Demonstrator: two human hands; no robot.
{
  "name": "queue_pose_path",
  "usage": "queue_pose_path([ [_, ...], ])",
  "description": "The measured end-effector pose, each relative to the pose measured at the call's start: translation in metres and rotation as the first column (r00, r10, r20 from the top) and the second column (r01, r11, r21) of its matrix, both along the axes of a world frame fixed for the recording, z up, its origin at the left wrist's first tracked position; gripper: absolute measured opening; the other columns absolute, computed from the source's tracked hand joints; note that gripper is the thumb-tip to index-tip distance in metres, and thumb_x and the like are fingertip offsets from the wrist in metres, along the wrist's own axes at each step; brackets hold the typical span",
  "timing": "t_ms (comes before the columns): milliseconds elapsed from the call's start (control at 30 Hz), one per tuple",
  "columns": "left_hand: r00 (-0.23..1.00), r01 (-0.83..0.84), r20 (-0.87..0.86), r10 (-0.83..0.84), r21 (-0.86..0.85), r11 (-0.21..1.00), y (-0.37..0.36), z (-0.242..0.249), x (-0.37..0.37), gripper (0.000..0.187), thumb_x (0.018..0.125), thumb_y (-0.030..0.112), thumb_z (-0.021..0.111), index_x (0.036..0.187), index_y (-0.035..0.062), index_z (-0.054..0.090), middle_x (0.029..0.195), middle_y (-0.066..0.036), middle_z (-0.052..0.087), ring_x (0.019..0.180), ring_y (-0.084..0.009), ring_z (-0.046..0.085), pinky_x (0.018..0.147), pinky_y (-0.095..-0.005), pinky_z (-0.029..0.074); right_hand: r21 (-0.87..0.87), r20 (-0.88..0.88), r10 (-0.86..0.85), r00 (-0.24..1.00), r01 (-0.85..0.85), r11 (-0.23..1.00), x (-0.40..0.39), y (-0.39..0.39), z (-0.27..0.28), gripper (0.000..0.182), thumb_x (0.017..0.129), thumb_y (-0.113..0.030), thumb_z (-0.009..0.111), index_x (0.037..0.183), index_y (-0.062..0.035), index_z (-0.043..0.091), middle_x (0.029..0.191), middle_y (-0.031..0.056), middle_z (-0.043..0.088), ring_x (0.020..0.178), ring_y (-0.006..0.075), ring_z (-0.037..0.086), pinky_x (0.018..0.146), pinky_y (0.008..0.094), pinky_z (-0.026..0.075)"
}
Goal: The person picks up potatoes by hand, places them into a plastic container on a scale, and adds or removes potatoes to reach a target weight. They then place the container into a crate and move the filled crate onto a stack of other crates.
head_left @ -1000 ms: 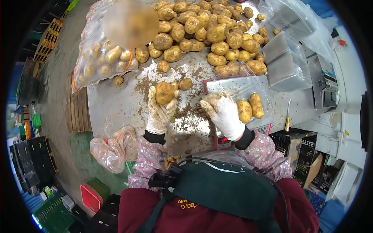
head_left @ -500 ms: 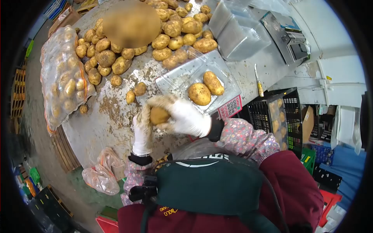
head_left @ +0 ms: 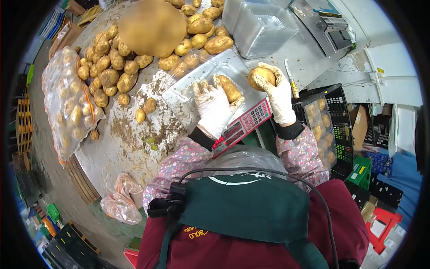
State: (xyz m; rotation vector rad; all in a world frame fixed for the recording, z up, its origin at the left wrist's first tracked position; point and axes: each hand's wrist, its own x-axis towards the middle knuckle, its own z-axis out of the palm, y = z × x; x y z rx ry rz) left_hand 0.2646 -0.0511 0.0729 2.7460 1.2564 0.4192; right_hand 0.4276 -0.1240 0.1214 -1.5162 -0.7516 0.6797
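My left hand (head_left: 211, 107), in a soiled white glove, reaches over a clear plastic clamshell container (head_left: 178, 93). Its thumb and fingers close around an oblong potato (head_left: 230, 88) at the container. To the right, my gloved right hand (head_left: 280, 92) holds a rounder potato (head_left: 261, 79) at the container's right edge, the thumb and fingers wrapped about it. Beneath the container is a scale with a red keypad panel (head_left: 256, 117), partly hidden by my left wrist.
Loose potatoes (head_left: 109, 77) are heaped at the back left, beside a net-and-plastic sack of potatoes (head_left: 71, 110). Stacked clear containers (head_left: 264, 31) stand behind the scale. A yellow-handled knife (head_left: 293, 85) lies right of my right hand, near a black crate (head_left: 339, 134).
Both hands were together around one potato left of the scale. They have moved right and separated, each now on a potato at the container. The camera view has shifted slightly.
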Motion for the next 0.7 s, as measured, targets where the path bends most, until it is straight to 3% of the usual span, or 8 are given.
queue_pose_path([
  [100, 0.998, 0.017, -0.066, -0.024, -0.098, 0.995, -0.002, 0.006, 0.01, 0.093, 0.079, 0.061, 0.061, 0.145, 0.0003, 0.037, 0.119, -0.022, 0.059, 0.131, -0.0411, 0.039, 0.114, -0.0625, 0.009, 0.001, -0.045, -0.01, 0.999, 0.01, 1.0, 0.007, -0.007, -0.003, 0.042, 0.085, -0.01, 0.074, 0.122, 0.0018, 0.059, 0.112, 0.0079, 0.065, 0.101, 0.0135, 0.062, 0.089, 0.0273, 0.051],
  [200, 0.993, 0.063, 0.108, -0.055, -0.069, 0.996, -0.003, -0.002, 0.008, 0.09, 0.077, 0.049, 0.067, 0.148, 0.0051, 0.034, 0.125, -0.022, 0.055, 0.135, -0.0409, 0.035, 0.114, -0.063, 0.006, 0.02, -0.102, -0.009, 0.995, 0.011, 1.0, 0.017, -0.006, -0.004, 0.043, 0.084, -0.01, 0.074, 0.123, 0.0016, 0.059, 0.113, 0.0073, 0.065, 0.102, 0.0129, 0.062, 0.09, 0.0271, 0.051],
  [333, 0.99, 0.104, 0.092, -0.108, 0.048, 0.993, -0.014, -0.012, 0.002, 0.081, 0.075, 0.033, 0.069, 0.148, 0.0142, 0.038, 0.133, -0.021, 0.051, 0.137, -0.0398, 0.032, 0.115, -0.0616, 0.008, 0.076, -0.047, 0.042, 0.998, -0.038, 0.996, 0.023, 0.008, -0.005, 0.047, 0.083, -0.009, 0.076, 0.125, 0.0001, 0.058, 0.113, 0.0069, 0.065, 0.103, 0.0124, 0.061, 0.09, 0.027, 0.05],
  [400, 0.992, 0.085, 0.084, -0.089, 0.058, 0.995, -0.024, -0.012, -0.001, 0.081, 0.076, 0.036, 0.071, 0.146, 0.0098, 0.039, 0.135, -0.023, 0.049, 0.136, -0.0396, 0.034, 0.115, -0.0603, 0.011, 0.094, 0.019, 0.137, 0.99, -0.138, 0.986, 0.019, 0.019, -0.002, 0.049, 0.08, -0.008, 0.078, 0.125, -0.0014, 0.059, 0.114, 0.0059, 0.065, 0.102, 0.0123, 0.061, 0.09, 0.0272, 0.05],
  [467, 0.945, 0.163, 0.3, -0.133, -0.077, 0.984, -0.033, 0.003, -0.003, 0.085, 0.075, 0.042, 0.073, 0.144, 0.0049, 0.041, 0.136, -0.023, 0.048, 0.133, -0.0387, 0.037, 0.115, -0.0553, 0.016, 0.109, 0.059, 0.155, 0.986, -0.161, 0.981, 0.016, 0.032, -0.012, 0.049, 0.079, -0.009, 0.079, 0.124, -0.0037, 0.06, 0.114, 0.0054, 0.065, 0.101, 0.0128, 0.061, 0.091, 0.0278, 0.05],
  [500, 0.937, 0.191, 0.306, -0.166, -0.054, 0.98, -0.035, 0.0, -0.002, 0.09, 0.073, 0.05, 0.073, 0.143, 0.0013, 0.041, 0.136, -0.022, 0.049, 0.13, -0.0385, 0.04, 0.114, -0.0518, 0.019, 0.069, 0.046, 0.21, 0.977, -0.213, 0.975, 0.011, 0.037, -0.01, 0.049, 0.079, -0.01, 0.08, 0.124, -0.0046, 0.061, 0.114, 0.0053, 0.066, 0.102, 0.0127, 0.061, 0.091, 0.0282, 0.05],
  [633, 0.925, 0.305, 0.266, -0.271, -0.094, 0.948, -0.031, -0.009, -0.011, 0.09, 0.073, 0.054, 0.072, 0.143, 0.005, 0.043, 0.14, -0.023, 0.045, 0.132, -0.0402, 0.038, 0.112, -0.0527, 0.023, -0.013, 0.165, 0.331, 0.929, -0.333, 0.943, -0.003, 0.052, -0.008, 0.049, 0.078, -0.012, 0.08, 0.124, -0.0062, 0.062, 0.116, 0.0073, 0.066, 0.105, 0.0144, 0.061, 0.094, 0.03, 0.049],
  [700, 0.948, 0.219, 0.242, -0.208, -0.018, 0.976, -0.025, -0.002, -0.018, 0.09, 0.072, 0.055, 0.072, 0.142, 0.0057, 0.044, 0.141, -0.023, 0.043, 0.132, -0.0395, 0.038, 0.111, -0.0532, 0.023, -0.075, 0.278, 0.396, 0.875, -0.392, 0.917, -0.011, 0.055, -0.006, 0.049, 0.079, -0.018, 0.078, 0.124, -0.0078, 0.062, 0.117, 0.0105, 0.066, 0.106, 0.0198, 0.063, 0.094, 0.0327, 0.049],
])
